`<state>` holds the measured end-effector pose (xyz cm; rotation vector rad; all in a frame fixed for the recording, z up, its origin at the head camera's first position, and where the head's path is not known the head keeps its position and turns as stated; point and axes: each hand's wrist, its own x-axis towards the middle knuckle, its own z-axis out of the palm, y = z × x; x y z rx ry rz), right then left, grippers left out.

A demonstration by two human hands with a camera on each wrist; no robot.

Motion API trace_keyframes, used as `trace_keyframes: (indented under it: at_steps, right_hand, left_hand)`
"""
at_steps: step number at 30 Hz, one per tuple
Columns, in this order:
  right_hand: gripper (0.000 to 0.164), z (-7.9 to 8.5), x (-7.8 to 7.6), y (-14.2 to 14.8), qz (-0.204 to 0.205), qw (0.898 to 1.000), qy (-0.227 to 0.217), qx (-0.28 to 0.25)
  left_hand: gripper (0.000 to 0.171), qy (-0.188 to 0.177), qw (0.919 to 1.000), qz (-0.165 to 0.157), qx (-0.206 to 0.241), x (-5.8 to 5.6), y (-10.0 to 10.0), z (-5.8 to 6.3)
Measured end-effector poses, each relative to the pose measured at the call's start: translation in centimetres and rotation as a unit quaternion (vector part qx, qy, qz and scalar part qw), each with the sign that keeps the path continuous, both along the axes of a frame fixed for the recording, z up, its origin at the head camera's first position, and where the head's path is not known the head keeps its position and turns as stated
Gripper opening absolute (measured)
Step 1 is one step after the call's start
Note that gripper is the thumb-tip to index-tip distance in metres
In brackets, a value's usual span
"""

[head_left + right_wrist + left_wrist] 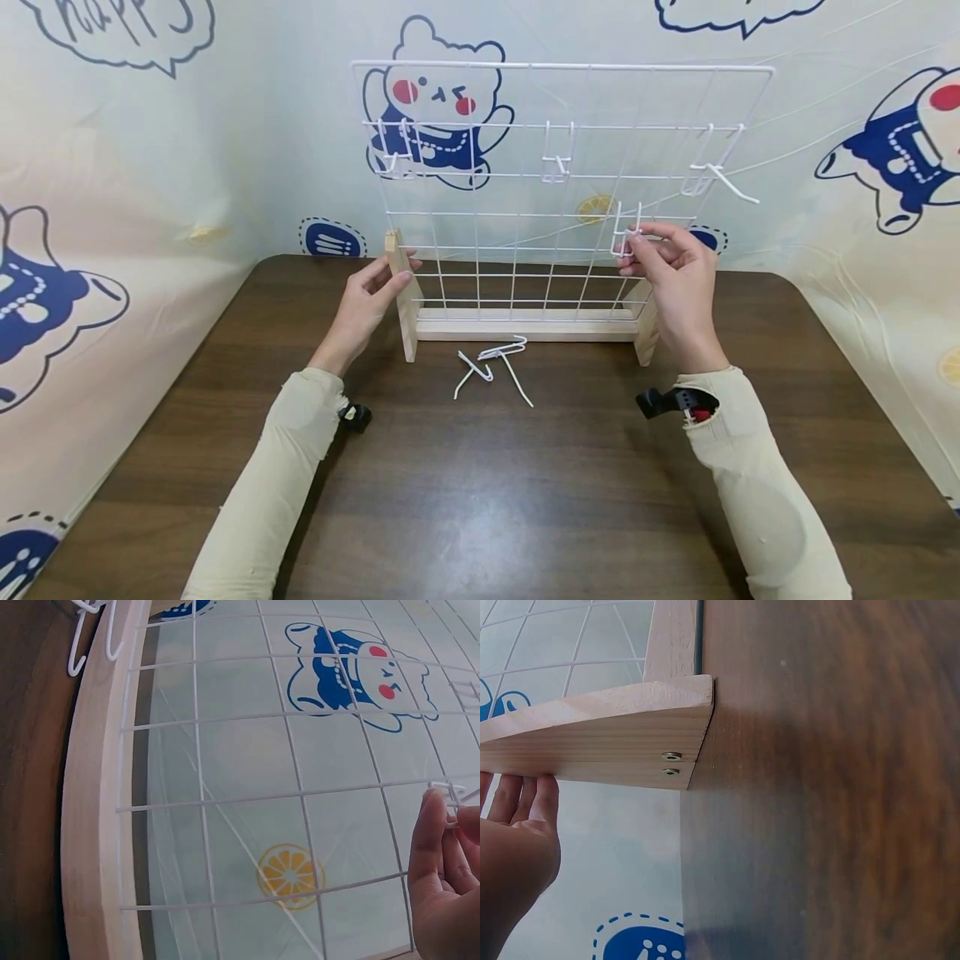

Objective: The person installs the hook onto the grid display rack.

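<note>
A white wire grid (513, 247) stands upright in a pale wooden stand with a base bar (525, 325). My left hand (365, 304) grips the stand's left side post (407, 308); in the left wrist view its fingers (546, 799) lie against the wooden post (607, 739). Between right thumb and fingers I pinch a white wire hook (622, 243), held against the lower right of the grid, its two prongs pointing up. The right hand (681, 279) partly hides the hook. In the right wrist view the hook (448, 796) shows at the fingertips.
White hooks hang on the grid's upper wires: at the left (393, 158), a middle hook (557, 162) and a right hook (705, 171) with its arm jutting out. Two loose hooks (474, 367) (510, 354) lie on the brown table (487, 483) before the stand. A patterned cloth (300, 125) hangs behind.
</note>
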<state>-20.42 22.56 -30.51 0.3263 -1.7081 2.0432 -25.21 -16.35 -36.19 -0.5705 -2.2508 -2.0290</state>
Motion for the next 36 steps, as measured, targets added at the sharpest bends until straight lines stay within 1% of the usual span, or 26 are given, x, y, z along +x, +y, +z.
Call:
trace_keyframes:
  at_steps: [5, 8, 13, 19, 27, 32, 36]
  right_hand:
    - [0.021, -0.6, 0.2, 0.4, -0.003, 1.0, -0.011, 0.007]
    - [0.024, -0.9, 0.4, 0.7, -0.005, 1.0, -0.022, -0.006]
    - [0.023, -1.3, 0.4, 1.1, -0.002, 0.999, -0.036, -0.023]
    - [0.024, -1.6, 0.1, 1.2, -0.002, 0.999, -0.033, -0.022]
    - [0.02, -1.9, 0.0, 1.2, -0.002, 0.999, -0.029, -0.023]
    - [0.022, -2.0, 0.0, 1.3, 0.001, 0.999, -0.048, 0.001]
    - [0.02, -2.0, 0.1, 1.4, -0.006, 0.997, -0.073, 0.04]
  left_hand:
    - [0.04, -0.001, 1.0, 0.0, 0.0, 0.0, 0.2, 0.1]
    - [0.04, -0.001, 1.0, 0.001, -0.003, 0.0, 0.3, 0.2]
    - [0.041, 0.001, 0.9999, 0.006, -0.01, 0.2, 0.2, 0.3]
    - [0.046, 0.003, 1.0, 0.004, -0.008, 0.1, 0.2, 0.3]
    - [0.041, 0.003, 1.0, 0.006, -0.007, 0.0, 0.1, 0.0]
    - [0.044, 0.004, 0.9999, 0.007, -0.011, 0.0, 0.1, 0.0]
    - [0.045, 0.001, 0.9999, 0.006, -0.012, 0.1, 0.0, 0.1]
